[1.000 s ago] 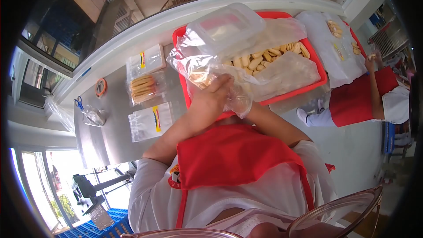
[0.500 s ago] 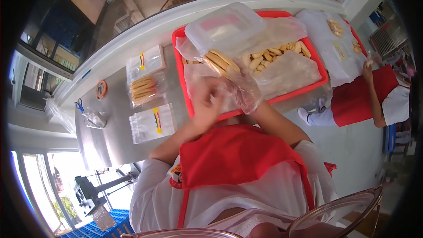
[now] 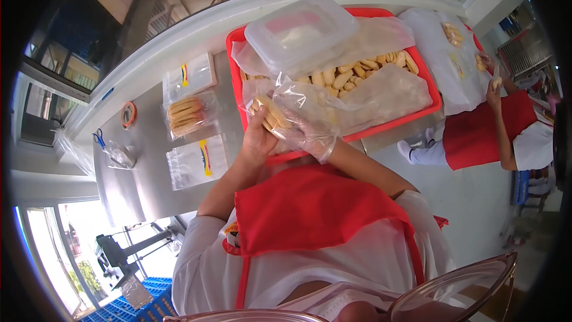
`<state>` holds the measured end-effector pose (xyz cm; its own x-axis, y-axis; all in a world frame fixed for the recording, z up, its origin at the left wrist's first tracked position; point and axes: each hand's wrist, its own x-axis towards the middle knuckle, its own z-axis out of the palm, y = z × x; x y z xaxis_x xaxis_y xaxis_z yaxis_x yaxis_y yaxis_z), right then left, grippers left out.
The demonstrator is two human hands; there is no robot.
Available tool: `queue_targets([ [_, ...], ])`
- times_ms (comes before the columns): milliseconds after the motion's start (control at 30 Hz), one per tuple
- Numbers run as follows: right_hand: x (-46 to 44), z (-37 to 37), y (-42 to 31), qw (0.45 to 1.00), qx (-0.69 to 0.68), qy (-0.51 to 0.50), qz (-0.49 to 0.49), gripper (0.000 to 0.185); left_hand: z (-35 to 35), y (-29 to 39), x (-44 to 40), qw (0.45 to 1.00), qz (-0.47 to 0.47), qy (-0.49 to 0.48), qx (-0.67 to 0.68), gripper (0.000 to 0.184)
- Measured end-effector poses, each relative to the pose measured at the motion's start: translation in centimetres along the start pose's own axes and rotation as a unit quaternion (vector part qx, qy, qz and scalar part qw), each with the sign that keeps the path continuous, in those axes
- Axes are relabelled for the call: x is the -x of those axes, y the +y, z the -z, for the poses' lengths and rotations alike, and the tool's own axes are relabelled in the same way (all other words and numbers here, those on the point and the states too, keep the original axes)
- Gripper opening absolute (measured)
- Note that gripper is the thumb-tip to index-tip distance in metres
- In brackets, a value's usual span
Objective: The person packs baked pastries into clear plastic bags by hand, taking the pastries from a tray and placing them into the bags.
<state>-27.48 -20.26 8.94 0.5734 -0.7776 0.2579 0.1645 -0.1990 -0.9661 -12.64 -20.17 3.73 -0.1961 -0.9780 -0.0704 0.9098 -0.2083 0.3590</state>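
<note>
My left hand (image 3: 259, 137) is bare and closed on a clear bag of finger biscuits (image 3: 271, 113), its thumb laid over them. My right hand (image 3: 313, 134), in a clear plastic glove, is wrapped round the other side of the same bag. Both hands are over the near left part of a red tray (image 3: 437, 92), which holds many loose finger biscuits (image 3: 342, 77) between sheets of clear plastic. A translucent plastic container (image 3: 301, 30) rests on the tray's back left part.
On the metal table (image 3: 146, 179) lie a filled biscuit pack (image 3: 187, 115), labelled clear bags (image 3: 196, 161), a tape roll (image 3: 128, 114) and blue scissors (image 3: 99, 138). At the right, a person in a red apron (image 3: 488, 131) works beside another plastic-covered tray (image 3: 444, 65).
The biscuits, bare in my gloved right hand half a second ago, are now inside a clear bag lower and to the left. My left hand has closed on it. The co-worker's hands have come together.
</note>
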Motion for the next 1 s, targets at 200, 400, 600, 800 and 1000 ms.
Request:
queue_targets([
  [200,1.3,3.4,-2.2,0.935,0.269,-0.224,-0.062,0.045,0.8,0.5,0.9,0.998,0.036,0.009,0.057,0.04],
  [400,-1.2,15.4,-0.3,0.947,-0.026,0.032,-0.317,0.018,1.8,1.6,2.5,0.994,0.006,0.018,0.105,0.038],
  [600,-4.1,18.1,1.7,0.734,0.61,-0.099,-0.281,0.037,3.2,1.8,1.6,0.994,0.02,-0.013,0.107,0.034],
  [800,-4.3,17.2,3.9,0.655,0.709,-0.059,-0.256,0.045,2.8,1.9,1.8,0.993,0.001,-0.021,0.118,0.032],
  [1000,-3.6,18.9,3.1,0.665,0.714,-0.13,-0.177,0.041,2.1,1.9,1.8,0.993,0.006,-0.035,0.114,0.031],
])
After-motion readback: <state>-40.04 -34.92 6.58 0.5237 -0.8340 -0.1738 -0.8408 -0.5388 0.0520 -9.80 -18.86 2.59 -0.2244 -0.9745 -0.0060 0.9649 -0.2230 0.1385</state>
